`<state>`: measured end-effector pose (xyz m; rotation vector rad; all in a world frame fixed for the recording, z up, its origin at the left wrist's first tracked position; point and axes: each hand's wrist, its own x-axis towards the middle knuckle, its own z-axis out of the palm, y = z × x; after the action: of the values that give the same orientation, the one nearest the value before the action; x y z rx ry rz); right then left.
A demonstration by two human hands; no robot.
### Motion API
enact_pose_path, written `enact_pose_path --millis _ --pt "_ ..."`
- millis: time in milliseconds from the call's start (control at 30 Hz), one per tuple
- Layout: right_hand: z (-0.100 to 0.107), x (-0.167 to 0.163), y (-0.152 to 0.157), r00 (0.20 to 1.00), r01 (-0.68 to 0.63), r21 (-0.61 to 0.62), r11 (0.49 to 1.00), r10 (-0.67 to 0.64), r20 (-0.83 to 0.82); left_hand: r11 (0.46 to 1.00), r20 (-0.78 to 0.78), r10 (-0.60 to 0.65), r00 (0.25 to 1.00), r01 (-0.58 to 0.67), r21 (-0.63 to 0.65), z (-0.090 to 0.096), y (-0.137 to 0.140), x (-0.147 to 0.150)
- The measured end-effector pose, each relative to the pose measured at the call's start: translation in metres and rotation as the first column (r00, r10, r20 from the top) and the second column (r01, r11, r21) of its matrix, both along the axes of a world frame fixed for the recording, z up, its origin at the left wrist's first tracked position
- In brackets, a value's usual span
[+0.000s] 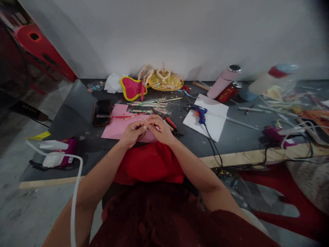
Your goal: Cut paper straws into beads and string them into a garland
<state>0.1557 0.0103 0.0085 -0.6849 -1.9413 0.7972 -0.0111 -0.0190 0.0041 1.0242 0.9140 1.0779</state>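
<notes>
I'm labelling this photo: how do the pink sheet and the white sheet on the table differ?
The pink sheet lies beneath the left hand and right hand; the white sheet lies farther right, beneath the blue glue gun. The pink sheet is partly hidden by the hands, while most of the white sheet shows. Both lie on the dark tabletop.

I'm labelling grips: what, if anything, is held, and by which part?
The left hand and right hand together seemingly pinch a small pale piece; which part they grip is too small to tell.
</notes>
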Motion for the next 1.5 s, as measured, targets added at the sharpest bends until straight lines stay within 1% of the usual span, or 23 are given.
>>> enact_pose_path --millis 200,367,533,767,900,1033,1267,1500 --pt "0.0009 0.0047 0.0024 0.999 0.050 0.037 0.998 -0.049 -0.017 0.996 -0.025 0.060 0.998 -0.058 0.061 -0.0015 0.0027 -0.0006" --pt "-0.0013 0.0050 0.0024 0.997 0.022 0.013 1.000 -0.023 0.074 0.998 -0.037 0.054 0.998 -0.053 0.045 -0.0021 0.0024 -0.0006" --pt "-0.0024 0.0048 0.0021 0.995 0.036 0.037 0.999 -0.040 0.094 0.996 -0.047 0.073 0.996 -0.070 0.048 -0.0009 0.0011 0.0008" --pt "0.0003 0.0069 0.0029 0.992 0.030 0.026 0.999 -0.033 0.124 0.993 -0.113 0.094 0.989 -0.084 0.088 -0.0013 0.0016 0.0020" --pt "0.0001 0.0075 0.0028 0.989 0.034 0.027 0.999 -0.037 0.144 0.992 -0.142 0.092 0.986 -0.078 0.099 -0.0013 0.0012 0.0014" --pt "0.0004 0.0074 0.0024 0.977 0.059 0.016 0.998 -0.061 0.204 0.995 -0.162 0.074 0.984 -0.062 0.079 -0.0006 0.0011 0.0012" --pt "0.0015 0.0052 0.0023 0.988 0.051 0.014 0.999 -0.052 0.145 0.988 -0.186 0.103 0.977 -0.079 0.130 -0.0021 0.0035 0.0002" --pt "-0.0020 0.0081 0.0041 0.981 0.041 0.017 0.999 -0.043 0.187 0.992 -0.205 0.075 0.976 -0.053 0.111 -0.0053 0.0023 -0.0001"
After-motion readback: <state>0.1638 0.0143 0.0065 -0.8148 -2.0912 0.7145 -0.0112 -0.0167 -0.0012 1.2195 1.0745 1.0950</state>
